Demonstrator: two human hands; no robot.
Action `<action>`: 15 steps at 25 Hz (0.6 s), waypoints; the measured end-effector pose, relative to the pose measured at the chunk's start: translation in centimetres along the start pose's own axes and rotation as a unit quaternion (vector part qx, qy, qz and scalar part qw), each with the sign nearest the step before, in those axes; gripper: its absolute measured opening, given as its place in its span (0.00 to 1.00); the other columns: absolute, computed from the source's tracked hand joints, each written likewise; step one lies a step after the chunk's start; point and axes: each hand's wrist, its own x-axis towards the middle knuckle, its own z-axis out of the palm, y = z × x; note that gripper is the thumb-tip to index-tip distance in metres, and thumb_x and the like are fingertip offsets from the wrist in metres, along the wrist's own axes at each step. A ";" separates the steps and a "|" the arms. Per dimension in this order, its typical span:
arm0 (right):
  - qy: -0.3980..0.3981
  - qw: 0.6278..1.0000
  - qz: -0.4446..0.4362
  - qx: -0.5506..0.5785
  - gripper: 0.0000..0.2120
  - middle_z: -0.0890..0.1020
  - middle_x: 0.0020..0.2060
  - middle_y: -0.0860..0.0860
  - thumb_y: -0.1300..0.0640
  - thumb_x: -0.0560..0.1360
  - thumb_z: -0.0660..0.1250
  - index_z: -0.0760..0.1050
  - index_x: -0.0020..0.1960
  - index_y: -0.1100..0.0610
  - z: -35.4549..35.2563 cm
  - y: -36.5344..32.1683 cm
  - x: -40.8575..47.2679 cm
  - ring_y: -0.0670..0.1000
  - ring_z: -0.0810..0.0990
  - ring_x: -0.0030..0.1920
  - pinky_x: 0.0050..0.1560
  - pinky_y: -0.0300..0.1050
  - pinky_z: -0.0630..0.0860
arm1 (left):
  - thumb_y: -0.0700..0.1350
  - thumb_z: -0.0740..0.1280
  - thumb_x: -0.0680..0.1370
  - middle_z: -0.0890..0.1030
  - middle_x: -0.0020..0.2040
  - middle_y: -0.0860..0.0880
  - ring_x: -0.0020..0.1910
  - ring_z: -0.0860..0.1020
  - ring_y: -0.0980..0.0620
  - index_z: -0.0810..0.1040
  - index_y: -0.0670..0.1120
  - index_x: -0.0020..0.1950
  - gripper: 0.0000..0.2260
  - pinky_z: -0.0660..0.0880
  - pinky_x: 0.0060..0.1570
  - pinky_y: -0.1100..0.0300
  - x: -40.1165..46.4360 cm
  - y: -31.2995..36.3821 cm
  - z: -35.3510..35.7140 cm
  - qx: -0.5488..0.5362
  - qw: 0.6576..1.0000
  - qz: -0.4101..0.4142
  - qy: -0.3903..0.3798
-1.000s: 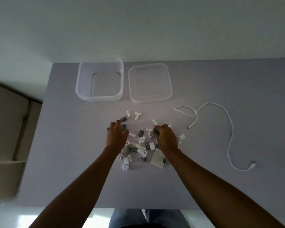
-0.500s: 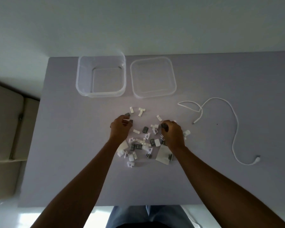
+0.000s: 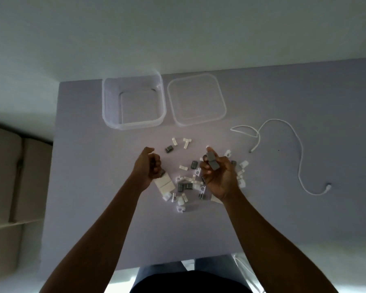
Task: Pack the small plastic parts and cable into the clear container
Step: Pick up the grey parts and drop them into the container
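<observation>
Barely started: clear container [image 3: 133,102] empty, parts pile [image 3: 188,182] just below it, cable [image 3: 292,157] off to its lower right, right hand [image 3: 217,174] pinching a gray part [image 3: 211,160], left hand [image 3: 149,166] fisted, contents unclear.

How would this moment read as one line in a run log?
left hand: fist closed, contents hidden | right hand: holding grey parts | clear container: empty | cable: on table

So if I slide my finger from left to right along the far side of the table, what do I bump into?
Clear container → its lid, lying flat beside it → white cable, snaking off to the right.
</observation>
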 end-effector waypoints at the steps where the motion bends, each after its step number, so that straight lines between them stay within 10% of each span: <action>1: -0.004 1.000 0.010 -0.003 0.15 0.77 0.39 0.55 0.58 0.75 0.54 0.76 0.55 0.59 0.2 0.4 0.0 0.50 0.74 0.34 0.28 0.39 0.71 | 0.49 0.61 0.77 0.69 0.30 0.46 0.26 0.67 0.49 0.71 0.44 0.33 0.15 0.64 0.27 0.59 1.0 0.1 -0.7 0.121 0.991 0.028 0.054; 4: 0.052 0.996 -0.001 -0.071 0.13 0.73 0.35 0.55 0.57 0.71 0.55 0.76 0.42 0.61 1.0 1.1 0.8 0.51 0.70 0.30 0.24 0.37 0.63 | 0.54 0.63 0.78 0.79 0.39 0.42 0.42 0.79 0.40 0.77 0.38 0.42 0.19 0.73 0.42 0.53 3.8 -0.9 -2.7 0.474 0.859 0.109 0.158; 7: 0.172 0.943 -0.049 -0.281 0.18 0.72 0.26 0.53 0.51 0.76 0.62 0.73 0.31 0.59 1.1 1.7 2.0 0.50 0.66 0.24 0.24 0.38 0.59 | 0.63 0.64 0.75 0.80 0.49 0.40 0.50 0.79 0.39 0.76 0.38 0.53 0.27 0.73 0.46 0.54 4.9 -1.8 -3.1 0.524 0.834 0.090 0.145; 11: 0.255 0.620 -0.160 -0.724 0.15 0.83 0.31 0.53 0.48 0.74 0.71 0.82 0.39 0.60 -0.1 2.3 3.8 0.50 0.78 0.30 0.35 0.41 0.75 | 0.58 0.64 0.77 0.80 0.49 0.38 0.49 0.79 0.37 0.76 0.38 0.52 0.22 0.76 0.47 0.51 5.7 -1.6 -2.2 0.580 0.790 0.128 0.149; 13: 0.254 0.545 -0.159 -0.783 0.15 0.85 0.38 0.52 0.47 0.73 0.72 0.83 0.46 0.60 0.0 2.7 4.4 0.51 0.82 0.37 0.41 0.41 0.77 | 0.56 0.63 0.79 0.80 0.47 0.38 0.48 0.79 0.38 0.77 0.38 0.50 0.19 0.74 0.46 0.53 6.0 -1.1 -2.0 0.586 0.788 0.129 0.138; 15: 0.259 0.517 -0.133 -0.805 0.14 0.84 0.38 0.52 0.47 0.73 0.72 0.82 0.46 0.59 0.2 3.1 4.7 0.51 0.81 0.37 0.40 0.40 0.73 | 0.53 0.61 0.79 0.77 0.39 0.41 0.39 0.77 0.43 0.77 0.41 0.41 0.16 0.71 0.40 0.56 5.7 -0.2 -1.9 0.495 0.857 0.108 0.093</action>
